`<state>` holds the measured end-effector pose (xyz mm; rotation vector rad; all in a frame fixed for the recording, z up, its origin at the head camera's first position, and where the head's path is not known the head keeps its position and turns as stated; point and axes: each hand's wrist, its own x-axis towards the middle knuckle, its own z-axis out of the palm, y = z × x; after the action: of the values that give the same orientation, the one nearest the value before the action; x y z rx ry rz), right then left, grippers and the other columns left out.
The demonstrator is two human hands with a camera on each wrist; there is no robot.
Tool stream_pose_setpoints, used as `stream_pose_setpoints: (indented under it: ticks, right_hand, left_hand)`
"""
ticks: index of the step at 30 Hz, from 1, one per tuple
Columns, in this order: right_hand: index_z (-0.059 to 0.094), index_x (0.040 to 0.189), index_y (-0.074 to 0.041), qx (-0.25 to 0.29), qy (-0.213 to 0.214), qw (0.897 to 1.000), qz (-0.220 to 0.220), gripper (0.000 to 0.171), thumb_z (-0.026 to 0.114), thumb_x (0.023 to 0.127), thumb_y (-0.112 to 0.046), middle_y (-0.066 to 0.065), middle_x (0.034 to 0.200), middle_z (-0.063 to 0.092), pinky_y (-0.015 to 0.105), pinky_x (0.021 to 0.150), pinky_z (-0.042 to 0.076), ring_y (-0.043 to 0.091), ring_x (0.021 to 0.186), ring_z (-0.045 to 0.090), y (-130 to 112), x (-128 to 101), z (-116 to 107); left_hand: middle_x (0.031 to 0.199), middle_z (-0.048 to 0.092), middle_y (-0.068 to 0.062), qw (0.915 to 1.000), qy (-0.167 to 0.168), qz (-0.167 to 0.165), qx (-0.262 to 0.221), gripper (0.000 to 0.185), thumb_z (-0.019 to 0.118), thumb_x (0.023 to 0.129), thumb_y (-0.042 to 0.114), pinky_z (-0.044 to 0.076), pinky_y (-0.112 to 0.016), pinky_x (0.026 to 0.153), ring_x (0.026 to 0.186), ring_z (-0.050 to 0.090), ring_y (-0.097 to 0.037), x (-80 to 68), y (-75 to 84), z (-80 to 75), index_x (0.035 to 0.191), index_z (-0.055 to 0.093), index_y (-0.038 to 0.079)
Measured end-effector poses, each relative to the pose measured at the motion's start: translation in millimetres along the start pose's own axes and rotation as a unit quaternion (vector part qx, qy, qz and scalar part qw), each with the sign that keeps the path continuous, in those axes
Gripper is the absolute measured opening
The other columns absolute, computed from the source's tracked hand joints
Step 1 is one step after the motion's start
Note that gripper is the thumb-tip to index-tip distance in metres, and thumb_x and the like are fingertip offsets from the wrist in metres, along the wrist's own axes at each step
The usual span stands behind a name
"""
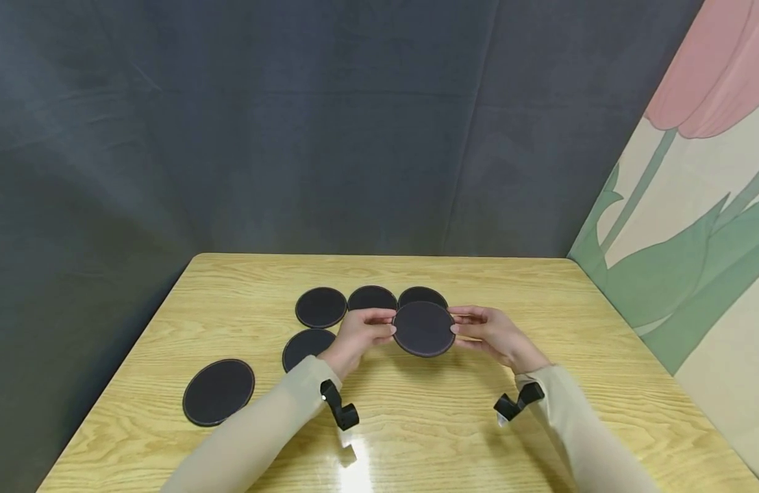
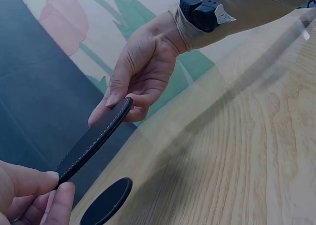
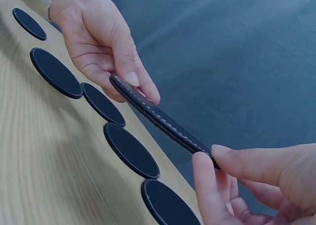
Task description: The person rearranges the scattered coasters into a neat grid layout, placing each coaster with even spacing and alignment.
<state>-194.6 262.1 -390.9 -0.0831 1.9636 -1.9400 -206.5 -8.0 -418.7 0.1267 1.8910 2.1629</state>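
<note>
Between both hands a round black coaster (image 1: 424,329) with pale edge stitching is held up above the table. My left hand (image 1: 359,335) pinches its left edge with thumb and fingers. On the opposite edge, my right hand (image 1: 492,333) pinches it the same way. In the right wrist view the raised coaster (image 3: 160,119) appears nearly edge-on, clear of the table. Just behind it in the head view lies another black coaster (image 1: 421,294), partly covered by the held one. A middle coaster (image 1: 371,298) sits beside that, its lower part hidden by my left hand.
At the left end of the back row lies a coaster (image 1: 320,307). Nearer, another coaster (image 1: 307,344) is partly behind my left wrist. A separate coaster (image 1: 219,392) lies at the left by my sleeve. The wooden table (image 1: 416,431) ends against a dark curtain (image 1: 330,137).
</note>
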Motion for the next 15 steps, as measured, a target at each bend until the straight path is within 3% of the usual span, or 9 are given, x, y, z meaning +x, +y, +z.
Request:
stream_pose_setpoints:
  ticks: [9, 15]
  right_hand:
    - [0.044, 0.138, 0.012, 0.0, 0.008, 1.0, -0.011, 0.05, 0.062, 0.091, 0.003, 0.002, 0.1, 0.058, 0.028, 0.082, 0.059, 0.009, 0.087, 0.065, 4, 17, 20]
    - [0.045, 0.136, 0.012, 0.005, 0.008, 1.0, -0.009, 0.049, 0.062, 0.091, 0.004, 0.001, 0.099, 0.058, 0.03, 0.082, 0.059, 0.009, 0.086, 0.064, 9, 26, 32]
  left_hand:
    - [0.1, 0.058, -0.011, 0.9996, 0.025, -0.006, 0.006, 0.035, 0.066, 0.085, -0.009, 0.059, -0.027, 0.077, 0.078, 0.064, -0.011, -4.8, -1.8, -21.1, 0.119, 0.066, -0.003]
    - [0.105, 0.06, -0.014, 0.9986, 0.046, -0.009, 0.024, 0.035, 0.067, 0.085, -0.006, 0.059, -0.03, 0.08, 0.081, 0.066, -0.012, -10.9, 1.1, -32.9, 0.119, 0.067, -0.001]
